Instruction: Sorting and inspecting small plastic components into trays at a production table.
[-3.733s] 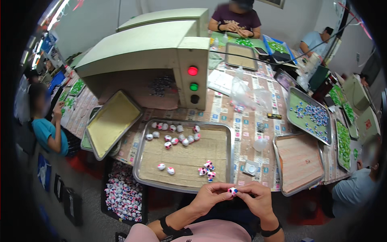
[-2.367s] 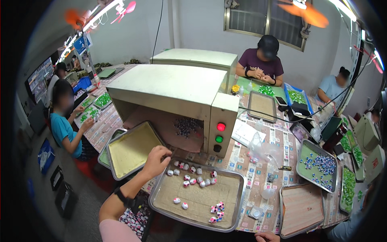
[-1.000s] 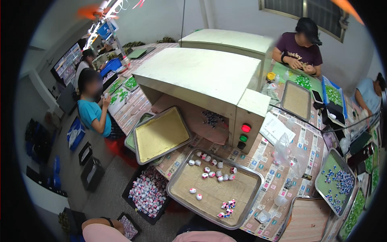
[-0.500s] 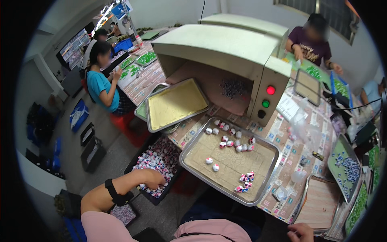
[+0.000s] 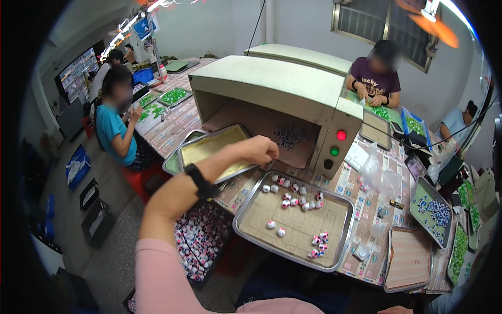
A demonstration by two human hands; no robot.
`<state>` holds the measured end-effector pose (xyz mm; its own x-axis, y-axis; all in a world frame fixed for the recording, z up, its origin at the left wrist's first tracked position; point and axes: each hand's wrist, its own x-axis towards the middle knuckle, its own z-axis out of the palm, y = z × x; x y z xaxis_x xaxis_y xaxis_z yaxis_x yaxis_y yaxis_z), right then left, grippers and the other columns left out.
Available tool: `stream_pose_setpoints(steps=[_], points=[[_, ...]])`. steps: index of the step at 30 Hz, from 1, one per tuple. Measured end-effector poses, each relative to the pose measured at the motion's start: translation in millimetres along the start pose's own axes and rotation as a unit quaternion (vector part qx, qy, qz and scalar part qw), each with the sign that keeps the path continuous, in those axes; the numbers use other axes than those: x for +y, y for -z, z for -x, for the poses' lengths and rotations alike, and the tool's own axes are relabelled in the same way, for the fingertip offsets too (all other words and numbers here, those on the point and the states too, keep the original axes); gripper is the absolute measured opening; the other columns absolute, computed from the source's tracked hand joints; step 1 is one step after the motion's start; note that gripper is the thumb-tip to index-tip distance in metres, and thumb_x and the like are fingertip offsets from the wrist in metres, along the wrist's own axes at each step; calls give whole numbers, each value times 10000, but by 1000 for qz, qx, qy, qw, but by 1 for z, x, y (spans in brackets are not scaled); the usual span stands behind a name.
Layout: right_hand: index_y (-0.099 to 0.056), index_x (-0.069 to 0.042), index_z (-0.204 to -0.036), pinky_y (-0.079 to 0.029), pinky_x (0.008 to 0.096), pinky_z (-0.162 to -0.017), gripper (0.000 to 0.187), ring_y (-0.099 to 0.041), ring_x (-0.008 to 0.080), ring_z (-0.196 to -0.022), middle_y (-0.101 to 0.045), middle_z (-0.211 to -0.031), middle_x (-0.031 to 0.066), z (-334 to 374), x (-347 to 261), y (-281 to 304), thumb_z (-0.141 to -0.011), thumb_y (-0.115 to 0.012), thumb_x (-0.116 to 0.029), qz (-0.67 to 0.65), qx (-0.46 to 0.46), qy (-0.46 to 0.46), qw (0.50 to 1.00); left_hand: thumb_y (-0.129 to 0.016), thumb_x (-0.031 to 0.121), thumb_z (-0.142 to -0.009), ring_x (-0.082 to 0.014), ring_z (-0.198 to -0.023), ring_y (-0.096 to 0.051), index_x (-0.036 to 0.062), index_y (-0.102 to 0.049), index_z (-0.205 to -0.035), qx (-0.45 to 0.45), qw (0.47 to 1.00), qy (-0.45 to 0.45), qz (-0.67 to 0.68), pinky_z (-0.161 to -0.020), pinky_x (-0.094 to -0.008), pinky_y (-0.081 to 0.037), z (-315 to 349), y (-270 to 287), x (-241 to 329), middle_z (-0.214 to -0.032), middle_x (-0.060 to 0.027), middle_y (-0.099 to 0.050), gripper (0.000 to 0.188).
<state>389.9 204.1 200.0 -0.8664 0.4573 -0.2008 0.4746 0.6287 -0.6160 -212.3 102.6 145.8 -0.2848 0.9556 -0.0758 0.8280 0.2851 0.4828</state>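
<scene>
My left hand hangs above the table, over the far left edge of a metal tray and in front of the opening of a cream box-shaped machine. Its fingers curl downward and close together; whatever they may hold is hidden. On the tray's tan lining lie several small white pieces with pink and dark markings, some in rows, some in a cluster at the near right. A dark bin full of similar pieces stands below my left forearm. Only a sliver of my right hand shows at the lower edge, fingers hidden.
A tray with a yellow lining sits left of the machine, beneath my left forearm. Dark beads lie inside the machine. On the right are a pink-lined tray and a tray of blue beads. Co-workers sit at the left and far right.
My left hand has risen out of the bin and moved up and right to above the tray's far left edge. My right hand has dropped mostly out of view. The view has tilted upward.
</scene>
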Motion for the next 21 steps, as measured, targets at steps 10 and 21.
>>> stream_pose_setpoints(steps=[10,21], points=[[-663,12,-994,-511,348,-779,201,-646,309,-871,-662,-944,169,-27,-5,-23,-803,-667,-50,-41,12,-67,997,-573,78,-717,-302,-848,-664,97,-701,-926,257,963,-32,70,-750,-390,-522,-172,-133,-105,-902,-139,-691,246],[-662,12,-999,-509,330,-775,196,-652,286,-869,-664,-938,161,-68,-2,-17,-812,-658,-48,-66,17,-114,991,-597,46,-709,-283,-891,-656,110,-716,-905,192,978,5,-82,-818,-378,-499,-223,-138,-118,-938,-144,-686,238]])
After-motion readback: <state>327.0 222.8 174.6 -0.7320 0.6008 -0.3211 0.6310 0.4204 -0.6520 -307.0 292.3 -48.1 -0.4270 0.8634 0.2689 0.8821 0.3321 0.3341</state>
